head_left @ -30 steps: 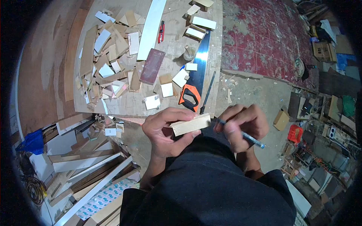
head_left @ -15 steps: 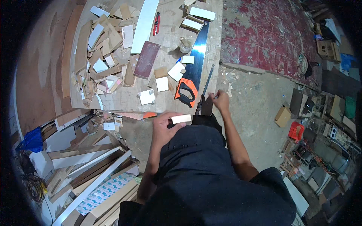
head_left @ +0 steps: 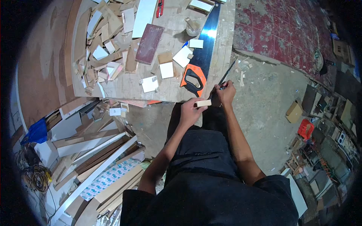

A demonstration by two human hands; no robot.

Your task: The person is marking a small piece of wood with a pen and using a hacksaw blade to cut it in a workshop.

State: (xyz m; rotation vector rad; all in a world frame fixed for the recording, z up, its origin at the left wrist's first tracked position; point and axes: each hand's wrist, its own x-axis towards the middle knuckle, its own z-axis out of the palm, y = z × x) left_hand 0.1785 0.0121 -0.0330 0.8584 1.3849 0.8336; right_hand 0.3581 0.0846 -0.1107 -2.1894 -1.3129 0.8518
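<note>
Held in my left hand (head_left: 189, 114), just off the table's near edge, is a small pale wood block (head_left: 204, 103). My right hand (head_left: 227, 94) is closed around a long, thin, dark file (head_left: 228, 71), whose far end points away past the table's right edge. The file and the block are apart. Beyond my hands, a handsaw (head_left: 194, 80) with an orange and black handle lies on the table. Small white-faced wood pieces (head_left: 166, 70) and a dark red block (head_left: 149, 44) lie to its left.
Wood offcuts (head_left: 107, 32) crowd the left of the wooden table (head_left: 124, 90). A plastic cup (head_left: 192, 28) and a red utility knife (head_left: 160, 8) lie farther back. Long boards (head_left: 94, 177) pile up at lower left. A red crate (head_left: 306, 129) stands among clutter at right.
My right hand has closed on the file and lifted it off the table edge. My left hand has moved right and forward with the block, nearer to my right hand. The view has shifted.
</note>
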